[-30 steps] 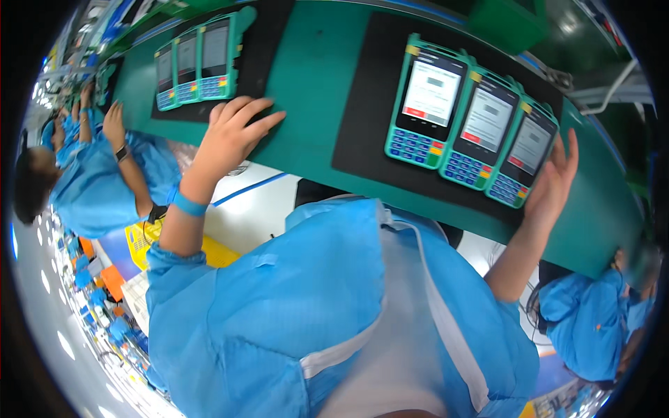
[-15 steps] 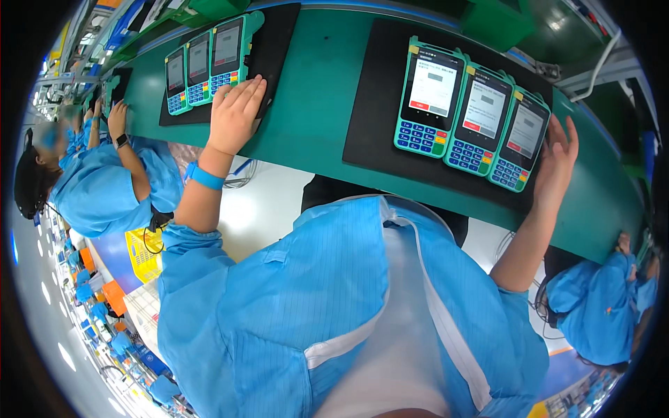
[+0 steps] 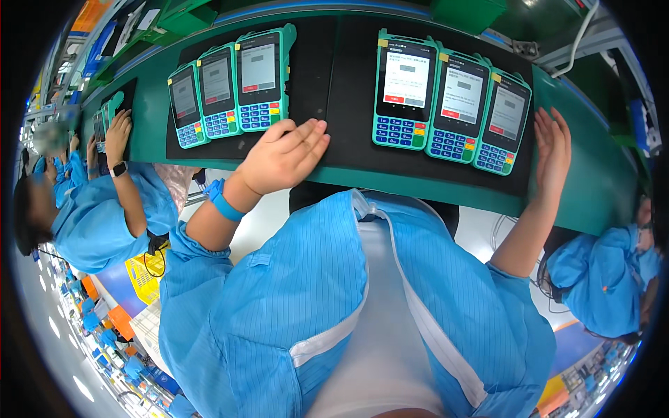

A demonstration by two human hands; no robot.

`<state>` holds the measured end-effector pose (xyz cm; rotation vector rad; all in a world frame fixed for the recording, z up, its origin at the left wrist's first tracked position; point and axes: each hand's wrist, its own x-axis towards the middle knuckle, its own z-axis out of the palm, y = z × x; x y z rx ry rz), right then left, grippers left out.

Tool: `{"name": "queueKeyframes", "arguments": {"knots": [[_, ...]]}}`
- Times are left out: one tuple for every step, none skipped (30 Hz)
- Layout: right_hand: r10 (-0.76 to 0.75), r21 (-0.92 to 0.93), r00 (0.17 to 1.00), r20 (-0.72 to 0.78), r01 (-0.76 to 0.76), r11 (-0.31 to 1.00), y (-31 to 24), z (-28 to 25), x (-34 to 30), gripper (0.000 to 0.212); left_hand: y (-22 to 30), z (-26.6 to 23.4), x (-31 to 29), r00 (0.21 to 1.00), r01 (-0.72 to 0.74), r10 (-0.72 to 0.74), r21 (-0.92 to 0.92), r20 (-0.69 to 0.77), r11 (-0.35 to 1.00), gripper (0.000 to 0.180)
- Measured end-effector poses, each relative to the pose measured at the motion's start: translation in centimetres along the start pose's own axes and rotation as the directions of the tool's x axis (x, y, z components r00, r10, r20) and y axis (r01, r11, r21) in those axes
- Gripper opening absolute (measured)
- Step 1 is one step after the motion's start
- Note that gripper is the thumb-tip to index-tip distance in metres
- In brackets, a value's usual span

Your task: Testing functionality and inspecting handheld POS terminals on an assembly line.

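Observation:
My left hand (image 3: 289,155), fingers stretched out, lies at the front edge of the left black mat (image 3: 310,97). Three teal-cased payment terminals stand side by side on that mat; the nearest to my hand is the tall right-hand terminal (image 3: 258,73). On the right black mat (image 3: 348,143) sit three more: a left terminal (image 3: 404,87), a middle terminal (image 3: 456,104) and a right terminal (image 3: 503,118). All show lit screens above blue keypads. My right hand (image 3: 552,150) rests open along the right mat's right edge, holding nothing. Both mats now meet side by side.
The green bench (image 3: 592,181) curves across in front of me. Green bins (image 3: 468,14) and a white cable (image 3: 582,38) are beyond it. A co-worker in a blue smock (image 3: 115,223) sits at left, another co-worker (image 3: 599,279) at right. A yellow crate (image 3: 144,279) stands at lower left.
The left mat with its three terminals has slid right until it meets the right mat. My left hand has moved right along with it. My right hand stays beside the right mat.

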<state>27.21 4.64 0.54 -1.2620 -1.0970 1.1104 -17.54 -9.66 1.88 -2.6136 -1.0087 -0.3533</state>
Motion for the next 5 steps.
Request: {"name": "queueKeyframes", "arguments": {"knots": [[0.014,0.007,1.0,0.016,-0.014,1.0,-0.15,-0.06,-0.16,0.051,0.22,0.1,0.25,1.0,-0.012,0.012,-0.012,0.004,1.0,0.027],[0.019,0.003,1.0,0.015,-0.019,1.0,-0.09,-0.03,-0.32,0.051,0.31,0.23,0.19,1.0,-0.014,0.014,-0.013,0.007,1.0,0.027],[0.023,-0.001,1.0,0.013,-0.023,1.0,0.0,-0.02,-0.36,0.05,0.4,0.42,0.2,1.0,-0.017,0.017,-0.014,0.01,1.0,0.027],[0.026,-0.004,1.0,0.011,-0.026,1.0,-0.11,0.02,-0.44,0.05,0.38,0.49,0.17,1.0,-0.021,0.021,-0.014,0.012,1.0,0.027],[0.023,-0.007,1.0,0.018,-0.023,1.0,-0.29,-0.02,-0.57,0.051,0.37,0.66,0.12,1.0,-0.025,0.025,-0.012,0.006,1.0,0.028]]}}
